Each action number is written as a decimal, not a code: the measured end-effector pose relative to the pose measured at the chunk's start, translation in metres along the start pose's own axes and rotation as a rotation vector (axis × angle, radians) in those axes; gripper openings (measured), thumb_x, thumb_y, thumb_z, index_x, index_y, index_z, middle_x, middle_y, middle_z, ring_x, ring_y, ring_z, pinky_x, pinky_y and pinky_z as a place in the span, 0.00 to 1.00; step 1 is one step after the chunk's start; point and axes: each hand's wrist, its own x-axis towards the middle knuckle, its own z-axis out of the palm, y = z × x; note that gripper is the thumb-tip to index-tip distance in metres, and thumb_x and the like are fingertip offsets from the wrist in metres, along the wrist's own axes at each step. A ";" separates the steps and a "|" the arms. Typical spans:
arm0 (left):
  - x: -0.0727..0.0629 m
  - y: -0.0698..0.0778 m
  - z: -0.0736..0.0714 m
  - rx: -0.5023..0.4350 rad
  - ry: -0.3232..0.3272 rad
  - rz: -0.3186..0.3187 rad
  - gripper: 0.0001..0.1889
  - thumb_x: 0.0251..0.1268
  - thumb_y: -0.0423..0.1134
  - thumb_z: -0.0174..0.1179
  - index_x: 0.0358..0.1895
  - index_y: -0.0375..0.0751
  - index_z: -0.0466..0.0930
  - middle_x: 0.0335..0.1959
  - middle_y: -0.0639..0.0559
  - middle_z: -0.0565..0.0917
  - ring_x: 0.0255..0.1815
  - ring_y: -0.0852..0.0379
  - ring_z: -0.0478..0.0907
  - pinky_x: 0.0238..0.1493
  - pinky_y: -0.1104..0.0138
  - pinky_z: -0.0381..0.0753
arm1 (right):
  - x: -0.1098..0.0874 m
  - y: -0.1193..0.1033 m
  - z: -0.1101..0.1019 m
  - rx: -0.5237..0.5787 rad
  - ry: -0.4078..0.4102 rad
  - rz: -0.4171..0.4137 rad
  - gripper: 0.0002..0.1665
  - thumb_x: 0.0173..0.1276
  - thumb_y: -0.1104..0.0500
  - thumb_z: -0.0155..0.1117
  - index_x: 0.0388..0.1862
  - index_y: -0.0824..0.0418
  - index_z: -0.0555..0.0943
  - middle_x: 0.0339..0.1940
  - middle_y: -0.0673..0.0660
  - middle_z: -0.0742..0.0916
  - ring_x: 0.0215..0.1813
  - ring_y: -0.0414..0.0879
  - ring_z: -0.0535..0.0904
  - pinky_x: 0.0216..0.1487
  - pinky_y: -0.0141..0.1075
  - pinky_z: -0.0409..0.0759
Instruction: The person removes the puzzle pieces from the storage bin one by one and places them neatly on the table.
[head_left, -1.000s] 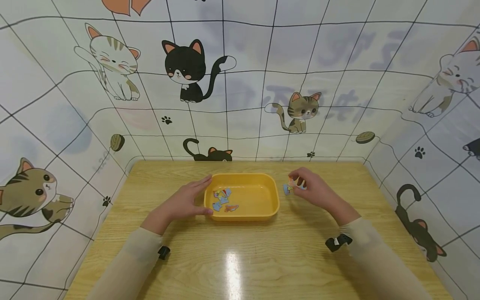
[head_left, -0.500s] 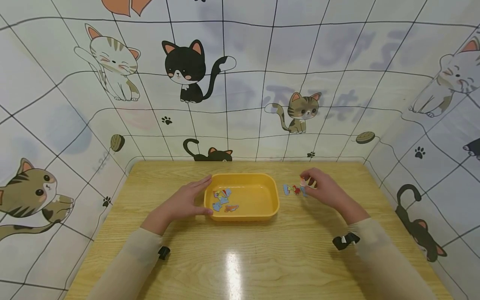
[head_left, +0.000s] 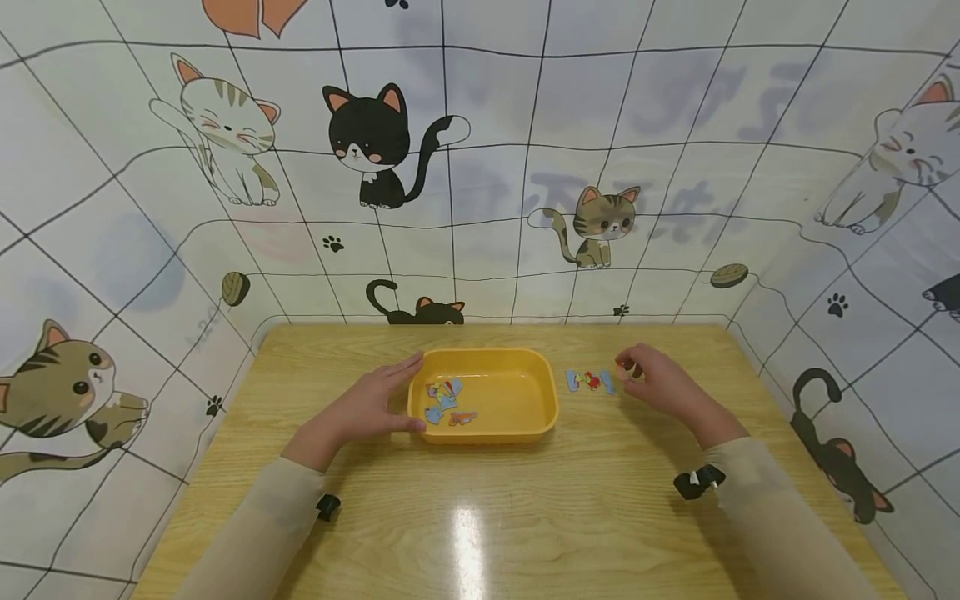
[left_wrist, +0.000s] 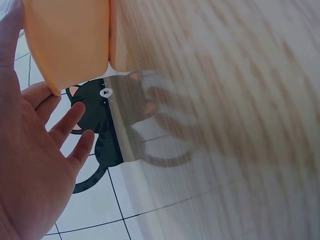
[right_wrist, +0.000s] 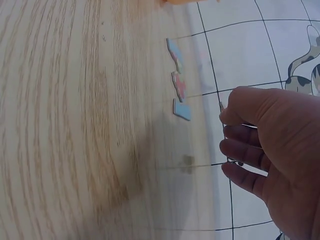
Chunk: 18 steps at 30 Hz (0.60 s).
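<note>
My left hand (head_left: 377,402) spans the left end of a yellow plastic tray (head_left: 517,437), thumb at its near corner and index fingertip at the far one. The other fingers of the left hand (left_wrist: 42,150) spread apart beside the tray (left_wrist: 70,40) in the left wrist view. Between thumb and index finger my right hand (head_left: 658,385) pinches a small orange-pink puzzle piece (head_left: 621,372), mostly hidden by the fingers. Just left of it, a row of flat pieces lies on the table: a blue-and-yellow piece (head_left: 573,381), a red piece (head_left: 592,381) and a light-blue piece (head_left: 607,383).
Several colourful pieces (head_left: 447,402) lie in the tray's left half, with an orange piece (head_left: 462,418) near its front wall. The wooden table (head_left: 525,517) meets a cat-print wall covering (head_left: 495,183) at the back and sides.
My right hand has moved right along the row with the pinched piece, uncovering the red and light-blue pieces. The left hand and the tray have stayed in place.
</note>
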 end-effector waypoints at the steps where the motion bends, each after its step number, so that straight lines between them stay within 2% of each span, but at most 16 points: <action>1: 0.000 0.000 0.000 0.001 0.001 0.001 0.60 0.63 0.67 0.78 0.91 0.45 0.58 0.92 0.52 0.55 0.88 0.34 0.59 0.82 0.30 0.57 | 0.000 0.001 0.000 -0.002 -0.004 0.006 0.21 0.75 0.68 0.71 0.64 0.73 0.81 0.57 0.67 0.85 0.53 0.63 0.83 0.52 0.57 0.84; 10: 0.000 0.000 0.000 0.002 0.007 0.010 0.60 0.63 0.69 0.77 0.90 0.45 0.58 0.92 0.50 0.56 0.88 0.34 0.59 0.82 0.30 0.58 | -0.003 0.004 0.001 -0.013 -0.016 0.014 0.21 0.77 0.67 0.71 0.64 0.74 0.82 0.56 0.67 0.87 0.53 0.62 0.84 0.52 0.58 0.85; 18: 0.000 0.001 -0.001 0.000 0.002 0.010 0.60 0.62 0.71 0.76 0.90 0.45 0.58 0.92 0.51 0.55 0.88 0.35 0.59 0.82 0.31 0.58 | 0.001 0.006 0.005 -0.005 -0.053 0.017 0.20 0.75 0.68 0.73 0.61 0.74 0.84 0.53 0.65 0.88 0.52 0.61 0.85 0.53 0.60 0.86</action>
